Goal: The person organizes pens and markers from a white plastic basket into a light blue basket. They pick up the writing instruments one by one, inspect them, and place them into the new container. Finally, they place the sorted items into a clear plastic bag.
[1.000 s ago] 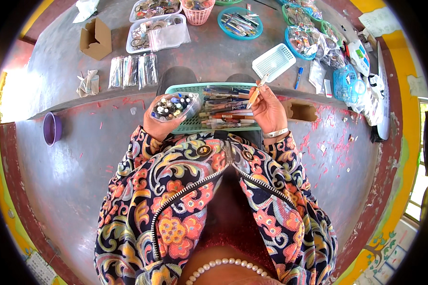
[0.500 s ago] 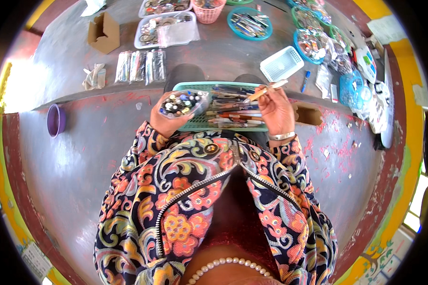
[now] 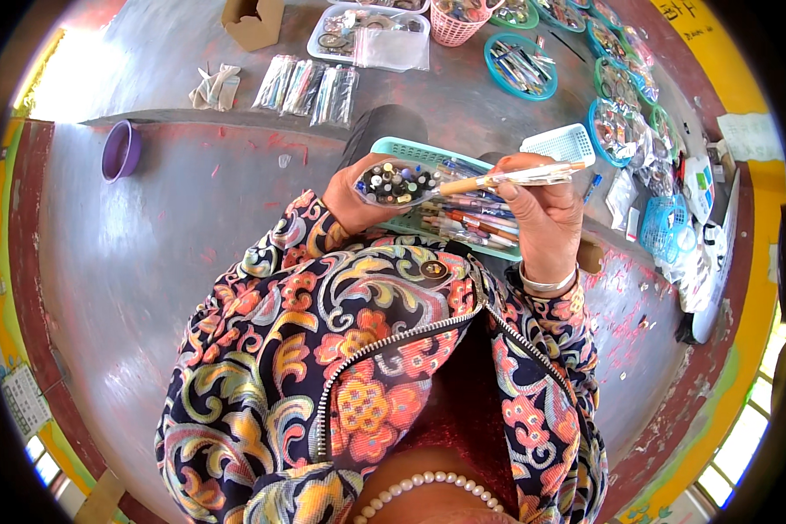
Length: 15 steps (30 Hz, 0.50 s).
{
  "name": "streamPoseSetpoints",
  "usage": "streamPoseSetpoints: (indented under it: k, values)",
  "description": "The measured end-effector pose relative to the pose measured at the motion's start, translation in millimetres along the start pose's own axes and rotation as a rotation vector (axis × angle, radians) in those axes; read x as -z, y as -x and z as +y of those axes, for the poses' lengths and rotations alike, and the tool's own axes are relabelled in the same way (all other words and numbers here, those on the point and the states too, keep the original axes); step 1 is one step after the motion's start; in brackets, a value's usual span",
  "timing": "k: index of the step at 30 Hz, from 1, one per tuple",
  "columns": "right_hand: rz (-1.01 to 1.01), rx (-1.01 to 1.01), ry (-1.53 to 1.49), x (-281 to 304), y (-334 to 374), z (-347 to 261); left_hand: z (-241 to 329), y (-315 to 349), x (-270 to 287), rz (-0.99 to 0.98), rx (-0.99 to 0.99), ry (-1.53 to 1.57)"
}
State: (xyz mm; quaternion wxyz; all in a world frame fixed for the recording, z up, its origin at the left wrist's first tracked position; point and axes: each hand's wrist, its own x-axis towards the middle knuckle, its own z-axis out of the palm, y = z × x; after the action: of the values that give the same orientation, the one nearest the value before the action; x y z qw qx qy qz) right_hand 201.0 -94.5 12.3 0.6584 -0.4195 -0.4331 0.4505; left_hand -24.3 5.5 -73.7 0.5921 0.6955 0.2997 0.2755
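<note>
My left hand [image 3: 351,199] is closed around a clear plastic bag packed with upright pens [image 3: 397,183], their dark, white and blue ends facing up. My right hand [image 3: 546,214] pinches a pen [image 3: 476,183] with a tan barrel and a white part, held almost level. Its left end reaches the rim of the bag; whether it touches cannot be made out. Beneath both hands lies a mint-green basket [image 3: 399,144], partly hidden by them. Rows of assorted pens [image 3: 480,218] in brown, orange, white and blue lie inside it.
Bagged pens [image 3: 308,90] and a crumpled cloth glove [image 3: 216,88] lie beyond my left hand. A purple bowl [image 3: 121,152] stands far left. Ahead are a blue basket of pens [image 3: 521,67] and a white tray [image 3: 367,39]. A pale basket [image 3: 559,142] sits beyond my right hand.
My right hand has brought the pen closer to the bag, and its tan end now points left at the bag's rim. The whole view has turned, shifting the surroundings.
</note>
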Motion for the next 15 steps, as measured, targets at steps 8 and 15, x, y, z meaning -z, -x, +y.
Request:
streamPoseSetpoints:
  k: [8,15]
  values:
    - [-0.148,0.055,0.379,-9.5,-8.8,2.6,2.4,1.7,-2.5,-0.007,0.018,0.03]
    - [-0.256,0.092,0.518,-13.4,-15.9,3.3,5.7,2.0,-1.6,-0.022,0.069,-0.012]
